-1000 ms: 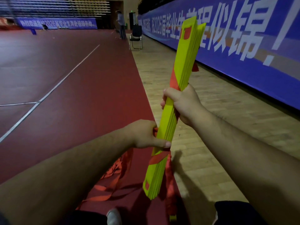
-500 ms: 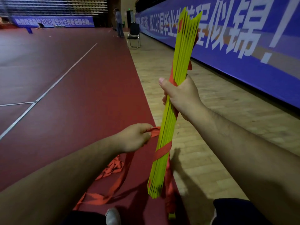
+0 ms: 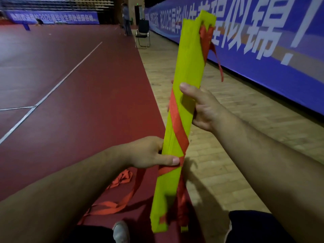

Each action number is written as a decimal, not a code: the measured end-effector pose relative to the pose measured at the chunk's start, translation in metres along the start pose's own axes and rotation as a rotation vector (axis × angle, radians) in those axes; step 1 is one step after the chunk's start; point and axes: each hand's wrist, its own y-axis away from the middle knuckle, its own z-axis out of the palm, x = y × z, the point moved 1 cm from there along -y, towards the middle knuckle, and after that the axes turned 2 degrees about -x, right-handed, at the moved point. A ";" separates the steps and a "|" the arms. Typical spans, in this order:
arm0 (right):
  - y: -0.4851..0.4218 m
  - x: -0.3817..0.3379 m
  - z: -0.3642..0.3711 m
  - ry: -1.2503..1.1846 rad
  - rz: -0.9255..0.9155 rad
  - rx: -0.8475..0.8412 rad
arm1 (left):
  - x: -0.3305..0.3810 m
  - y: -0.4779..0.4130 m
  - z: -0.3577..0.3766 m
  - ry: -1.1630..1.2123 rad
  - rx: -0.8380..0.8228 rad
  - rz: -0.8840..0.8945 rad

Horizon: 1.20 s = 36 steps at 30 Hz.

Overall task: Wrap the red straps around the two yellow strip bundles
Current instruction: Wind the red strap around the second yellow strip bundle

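A long yellow strip bundle (image 3: 189,71) stands nearly upright in front of me, its flat face toward the camera. A red strap (image 3: 177,120) spirals down its middle and crosses again lower down. My right hand (image 3: 203,111) grips the bundle at mid-height, thumb on the front face. My left hand (image 3: 149,155) holds the bundle's left edge lower down, its thumb pressing the red strap against the face. Loose red strap (image 3: 122,200) trails from there to the floor. A red strap end (image 3: 208,41) hangs from the top. I see only one bundle.
I sit at the seam between a dark red mat (image 3: 70,102) and wooden floor (image 3: 236,137). A blue banner wall (image 3: 263,50) runs along the right. A black chair (image 3: 142,34) and a standing person (image 3: 126,18) are far ahead. My shoe (image 3: 121,232) is below.
The bundle has turned from edge-on to face-on. My left hand moved from pulling the strap out at the left to pressing it on the bundle; another strap turn now crosses the face.
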 end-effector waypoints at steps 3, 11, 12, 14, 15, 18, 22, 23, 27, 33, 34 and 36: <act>0.006 0.009 -0.003 -0.066 0.065 -0.131 | 0.000 -0.003 0.011 0.027 0.001 0.022; -0.021 0.048 -0.029 0.311 -0.076 0.758 | -0.044 -0.012 0.051 -0.515 0.320 -0.414; -0.021 0.053 -0.033 0.332 -0.077 0.865 | -0.043 -0.014 0.057 -0.497 0.350 -0.421; -0.020 0.063 -0.041 0.258 -0.058 0.988 | -0.041 -0.021 0.070 -0.492 0.390 -0.444; -0.020 0.067 -0.045 0.189 -0.034 1.018 | -0.040 -0.025 0.075 -0.502 0.399 -0.468; -0.022 0.077 -0.058 -0.030 0.093 1.036 | -0.053 -0.035 0.084 -0.548 0.424 -0.516; -0.024 0.096 -0.070 -0.145 0.238 1.003 | -0.084 -0.043 0.091 -0.594 0.491 -0.480; -0.024 0.103 -0.072 -0.153 0.249 0.979 | -0.091 -0.045 0.090 -0.591 0.475 -0.471; -0.013 0.148 -0.096 -0.180 0.186 0.655 | -0.126 -0.053 0.081 -0.411 0.322 -0.343; 0.010 0.206 -0.114 -0.405 0.324 0.111 | -0.145 -0.063 0.097 0.009 -0.084 -0.175; 0.007 0.209 -0.111 -0.409 0.327 0.130 | -0.145 -0.064 0.095 0.010 -0.087 -0.174; -0.003 0.213 -0.104 -0.351 0.312 0.269 | -0.144 -0.068 0.093 -0.035 -0.029 -0.187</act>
